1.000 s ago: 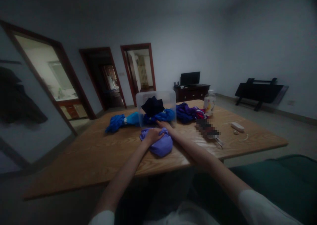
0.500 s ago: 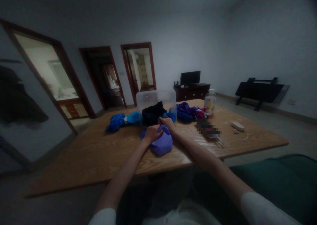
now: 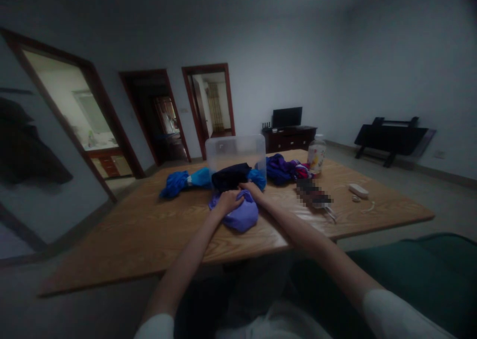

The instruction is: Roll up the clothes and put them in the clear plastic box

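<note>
A bunched purple cloth rests at the middle of the wooden table, in front of a clear plastic bin. My left hand is closed on its upper side. My right hand lies just to the right, fingers curled at the cloth's top edge; what its fingertips pinch is partly hidden. A black cloth bulges up beyond both hands, against the bin; I cannot tell whether it is joined to the purple one. Bright blue fabric shows beside it.
A rolled blue fabric bundle with a strap lies left of the bin. To the right are a dark purple-blue bundle, a clear bottle, a blurred-out item and a small white case.
The black cloth's raised peak has sunk lower and flattened, so more of the bin and blue fabric shows. The purple cloth has shifted slightly left and away; both hands stay nearly in place.
</note>
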Action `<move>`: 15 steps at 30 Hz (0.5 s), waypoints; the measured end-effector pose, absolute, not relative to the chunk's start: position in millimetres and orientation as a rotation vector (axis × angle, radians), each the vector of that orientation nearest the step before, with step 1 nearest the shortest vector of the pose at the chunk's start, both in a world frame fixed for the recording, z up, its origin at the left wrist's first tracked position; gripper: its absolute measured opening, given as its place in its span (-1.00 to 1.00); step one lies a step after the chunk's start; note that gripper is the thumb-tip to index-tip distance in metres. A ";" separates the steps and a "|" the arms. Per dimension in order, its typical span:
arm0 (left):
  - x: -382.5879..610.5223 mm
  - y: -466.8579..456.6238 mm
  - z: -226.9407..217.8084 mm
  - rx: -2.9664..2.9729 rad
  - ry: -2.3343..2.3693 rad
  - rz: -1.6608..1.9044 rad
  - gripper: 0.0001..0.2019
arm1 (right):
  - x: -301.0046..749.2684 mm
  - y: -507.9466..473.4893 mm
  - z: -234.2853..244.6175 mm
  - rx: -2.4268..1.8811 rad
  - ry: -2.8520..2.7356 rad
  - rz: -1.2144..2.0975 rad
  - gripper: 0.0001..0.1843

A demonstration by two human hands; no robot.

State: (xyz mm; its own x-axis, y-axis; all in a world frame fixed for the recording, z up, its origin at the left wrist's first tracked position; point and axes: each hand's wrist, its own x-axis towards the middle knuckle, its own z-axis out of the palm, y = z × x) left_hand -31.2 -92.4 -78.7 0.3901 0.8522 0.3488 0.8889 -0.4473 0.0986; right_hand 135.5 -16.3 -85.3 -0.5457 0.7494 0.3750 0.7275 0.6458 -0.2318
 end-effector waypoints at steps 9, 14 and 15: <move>-32.9 -91.1 -81.0 -2.542 -1.592 -0.524 -0.71 | 133.1 -13.6 -87.2 -1.104 -2.415 0.100 -0.77; -33.3 -94.1 -79.2 -2.560 -1.598 -0.556 -0.68 | 163.0 -29.1 -47.7 -1.160 -2.196 -0.103 -0.63; -33.2 -94.3 -79.1 -2.567 -1.591 -0.562 -0.67 | 178.0 -29.7 -33.2 -1.202 -2.030 -0.192 -0.58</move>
State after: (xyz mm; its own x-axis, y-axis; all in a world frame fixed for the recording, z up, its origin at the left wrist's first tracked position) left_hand -33.2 -94.3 -79.1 0.3972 0.8519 0.3413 0.8772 -0.4617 0.1317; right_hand 178.0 -29.7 -33.2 -0.2727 0.6902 0.6703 0.8038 0.5463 -0.2354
